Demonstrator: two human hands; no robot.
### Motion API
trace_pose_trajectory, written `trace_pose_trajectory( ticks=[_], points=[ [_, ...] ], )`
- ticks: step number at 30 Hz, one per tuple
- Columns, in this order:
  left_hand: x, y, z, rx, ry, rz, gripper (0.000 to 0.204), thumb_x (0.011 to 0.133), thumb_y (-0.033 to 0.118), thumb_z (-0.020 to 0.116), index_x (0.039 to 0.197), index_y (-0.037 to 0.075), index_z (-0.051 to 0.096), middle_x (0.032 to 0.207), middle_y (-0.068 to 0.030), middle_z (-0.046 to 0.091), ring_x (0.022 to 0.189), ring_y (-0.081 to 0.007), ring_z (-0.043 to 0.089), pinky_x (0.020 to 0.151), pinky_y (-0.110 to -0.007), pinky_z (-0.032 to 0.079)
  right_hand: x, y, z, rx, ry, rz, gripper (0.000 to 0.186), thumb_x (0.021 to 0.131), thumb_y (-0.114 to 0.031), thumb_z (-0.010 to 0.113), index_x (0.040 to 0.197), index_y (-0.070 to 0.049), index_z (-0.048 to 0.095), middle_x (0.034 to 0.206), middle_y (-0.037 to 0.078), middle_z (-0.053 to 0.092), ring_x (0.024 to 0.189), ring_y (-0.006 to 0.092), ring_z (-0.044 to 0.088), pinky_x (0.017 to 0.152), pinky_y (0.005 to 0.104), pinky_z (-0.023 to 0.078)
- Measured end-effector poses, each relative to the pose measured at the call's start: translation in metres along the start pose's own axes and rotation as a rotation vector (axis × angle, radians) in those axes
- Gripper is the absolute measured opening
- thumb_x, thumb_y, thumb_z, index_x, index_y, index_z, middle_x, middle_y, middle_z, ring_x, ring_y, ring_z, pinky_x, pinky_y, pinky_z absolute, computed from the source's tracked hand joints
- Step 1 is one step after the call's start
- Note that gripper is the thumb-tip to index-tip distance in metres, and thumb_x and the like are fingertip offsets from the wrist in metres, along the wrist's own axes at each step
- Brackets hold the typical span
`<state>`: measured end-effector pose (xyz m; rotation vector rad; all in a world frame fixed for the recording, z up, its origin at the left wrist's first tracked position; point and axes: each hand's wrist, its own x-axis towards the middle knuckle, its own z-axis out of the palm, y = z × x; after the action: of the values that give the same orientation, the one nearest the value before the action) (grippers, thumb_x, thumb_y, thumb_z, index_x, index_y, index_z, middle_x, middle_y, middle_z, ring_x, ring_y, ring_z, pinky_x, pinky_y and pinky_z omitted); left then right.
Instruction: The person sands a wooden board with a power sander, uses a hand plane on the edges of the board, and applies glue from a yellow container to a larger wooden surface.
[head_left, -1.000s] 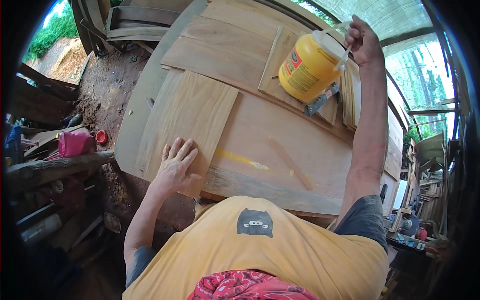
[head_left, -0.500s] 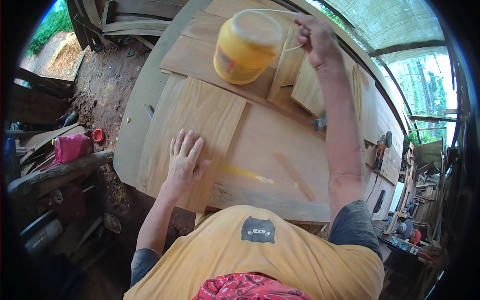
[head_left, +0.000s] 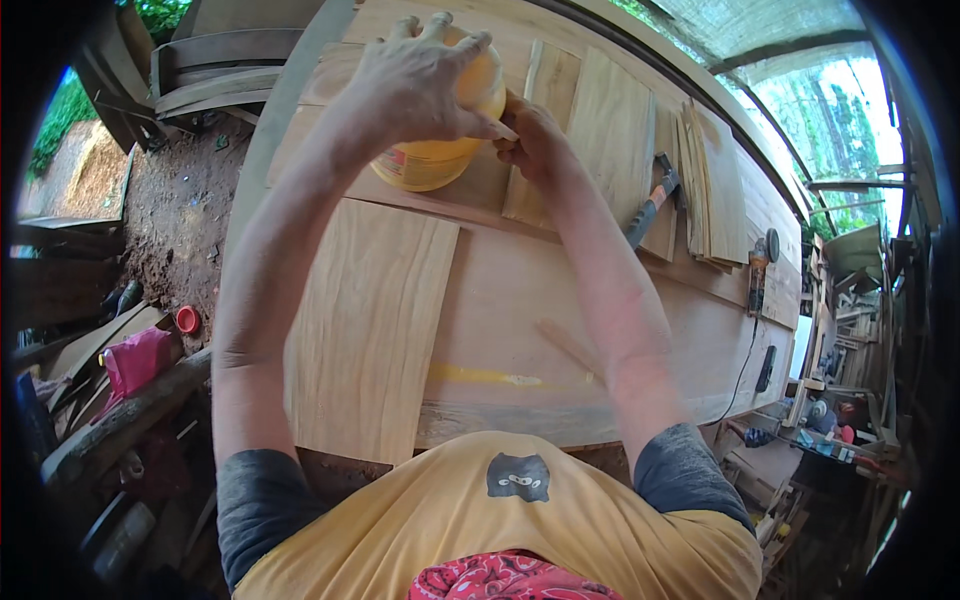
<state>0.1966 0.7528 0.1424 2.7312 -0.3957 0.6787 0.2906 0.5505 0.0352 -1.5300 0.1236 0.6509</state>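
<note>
Entry, read from the left edge across.

1. Pink rag or bag (head_left: pixel 135 360) and small red cap-like round (head_left: pixel 187 319), on the dirt ground among stacked timber; not touched.

2. Pale rectangular wooden board (head_left: pixel 372 325), lying flat on the long plank table (head_left: pixel 520 300). A second ago the left hand lay spread on this board; it is now bare.

3. Left hand (head_left: pixel 415 85): has left the board and gone up to the far side of the table. Fingers curl over the top and side of the yellow plastic glue jug (head_left: pixel 435 150), closed in a grip on it.

4. The jug: a second ago it hung in the air from the right hand alone, off to the right; half a second ago it was swinging in over the boards. Now it sits low at the far middle of the table, held by both hands. Whether its base rests on the wood cannot be told.

5. Right hand (head_left: pixel 530 135): closed, pressed against the jug's right side near a pale spout or handle; exact hold hidden by the fingers.

6. Yellow glue streak (head_left: pixel 480 376) on the near plank, unchanged.

7. Thin wooden slats (head_left: pixel 600 150), right of the jug.

8. Hammer with orange-and-black handle (head_left: pixel 650 205), lying among them.

9. Corded power tool (head_left: pixel 762 265), far right.

Judgement: with both hands on the jug, it appears steadied for opening or tipping.
</note>
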Motion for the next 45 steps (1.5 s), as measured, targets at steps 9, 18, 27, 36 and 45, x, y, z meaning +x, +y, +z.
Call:
trace_pose_trajectory(
  ticks=[9,18,27,36,45],
  points=[
    [0.023,-0.013,-0.003,-0.162,-0.281,0.008,0.102,0.060,0.048,0.092,0.149,0.010,0.059,0.133,-0.0270,0.060,0.129,-0.0456,0.052,0.111,-0.053,0.041,-0.014,0.033,0.016,0.360,-0.008,-0.146,0.035,0.113,-0.043,0.049,0.096,-0.013,0.057,0.074,-0.002,0.051,0.055,0.0105,0.042,0.057,0.0303,0.038],
    [0.031,-0.006,-0.006,-0.177,-0.299,-0.008,0.104,0.055,0.049,0.094,0.147,0.012,0.062,0.131,-0.0260,0.060,0.131,-0.0466,0.049,0.111,-0.052,0.042,-0.018,0.039,0.020,0.420,0.017,-0.222,0.036,0.112,-0.040,0.052,0.090,-0.012,0.053,0.069,0.000,0.045,0.053,0.0124,0.041,0.056,0.0323,0.038],
    [0.043,-0.013,0.002,-0.157,-0.350,0.064,0.090,0.055,0.049,0.093,0.133,0.010,0.069,0.127,-0.0241,0.062,0.130,-0.0464,0.048,0.109,-0.054,0.039,-0.022,0.042,0.022,0.434,0.036,-0.185,0.037,0.112,-0.040,0.053,0.086,-0.014,0.051,0.068,-0.003,0.044,0.053,0.0118,0.041,0.057,0.0320,0.041],
    [0.032,-0.016,0.008,-0.228,-0.191,0.001,0.076,0.057,0.041,0.092,0.123,0.009,0.073,0.121,-0.0224,0.065,0.126,-0.0429,0.053,0.106,-0.051,0.044,-0.001,0.052,0.021,0.525,0.045,-0.221,0.037,0.110,-0.039,0.057,0.083,-0.016,0.051,0.067,-0.005,0.044,0.051,0.0109,0.040,0.056,0.0311,0.041],
    [0.037,-0.015,0.015,-0.207,-0.141,-0.033,0.077,0.063,0.046,0.088,0.127,0.008,0.069,0.129,-0.0247,0.064,0.130,-0.0437,0.053,0.108,-0.052,0.044,0.007,0.053,0.021,0.528,0.091,-0.209,0.036,0.109,-0.040,0.059,0.084,-0.015,0.052,0.066,-0.004,0.046,0.050,0.0110,0.041,0.052,0.0311,0.038]
  ],
)
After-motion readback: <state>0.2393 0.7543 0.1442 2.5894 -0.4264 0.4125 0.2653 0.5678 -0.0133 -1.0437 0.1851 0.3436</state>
